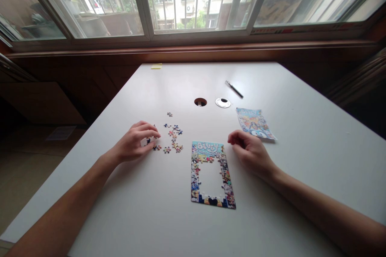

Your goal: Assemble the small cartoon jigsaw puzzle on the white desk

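My left hand hovers over or rests on the left side of a loose group of jigsaw pieces, fingers curved and thumb apart from them. Some pieces show between its fingertips and under it; nothing is visibly gripped. A partly assembled jigsaw puzzle lies flat in front of me, its picture border joined around a bare white middle. To the right of the puzzle, my right hand rests on the table with its fingers curled in, holding nothing that I can see. A small picture sheet lies just beyond that hand.
The white table has a round cable hole with a metal ring cover beside it. A black pen lies farther back. Yellow tape sticks near the far edge, below the barred window.
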A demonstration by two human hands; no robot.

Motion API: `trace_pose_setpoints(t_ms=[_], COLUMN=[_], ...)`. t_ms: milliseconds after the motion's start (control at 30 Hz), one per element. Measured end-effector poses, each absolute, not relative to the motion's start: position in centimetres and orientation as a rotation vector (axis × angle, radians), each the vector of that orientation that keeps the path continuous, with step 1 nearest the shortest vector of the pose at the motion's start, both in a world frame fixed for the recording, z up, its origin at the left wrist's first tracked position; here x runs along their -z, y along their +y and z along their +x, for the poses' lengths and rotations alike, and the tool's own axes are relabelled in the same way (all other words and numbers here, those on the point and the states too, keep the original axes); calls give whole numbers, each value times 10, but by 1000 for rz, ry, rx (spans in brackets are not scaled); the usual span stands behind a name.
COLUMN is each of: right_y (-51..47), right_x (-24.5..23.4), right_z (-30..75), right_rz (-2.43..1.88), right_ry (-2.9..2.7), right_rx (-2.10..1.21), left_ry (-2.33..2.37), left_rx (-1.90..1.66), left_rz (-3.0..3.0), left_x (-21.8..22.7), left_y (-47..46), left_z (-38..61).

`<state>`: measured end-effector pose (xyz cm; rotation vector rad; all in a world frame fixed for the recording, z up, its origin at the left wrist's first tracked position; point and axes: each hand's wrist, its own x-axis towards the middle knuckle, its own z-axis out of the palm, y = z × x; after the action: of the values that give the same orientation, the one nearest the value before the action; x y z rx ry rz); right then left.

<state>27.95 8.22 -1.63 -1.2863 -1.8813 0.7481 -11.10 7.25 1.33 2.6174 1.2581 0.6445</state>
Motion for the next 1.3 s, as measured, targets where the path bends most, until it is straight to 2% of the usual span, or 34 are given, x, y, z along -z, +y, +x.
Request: trace_pose_setpoints(t_ms=[1300], right_y=[81], right_x=[14], right_z=[278], right_rz=[-1293], right_ry=[-1873], right_rx=[-733], left_ry=[1125], left_rx=[-481], left_rz=[2524], left_x=[-16], left_y=[54], left_z=[-78])
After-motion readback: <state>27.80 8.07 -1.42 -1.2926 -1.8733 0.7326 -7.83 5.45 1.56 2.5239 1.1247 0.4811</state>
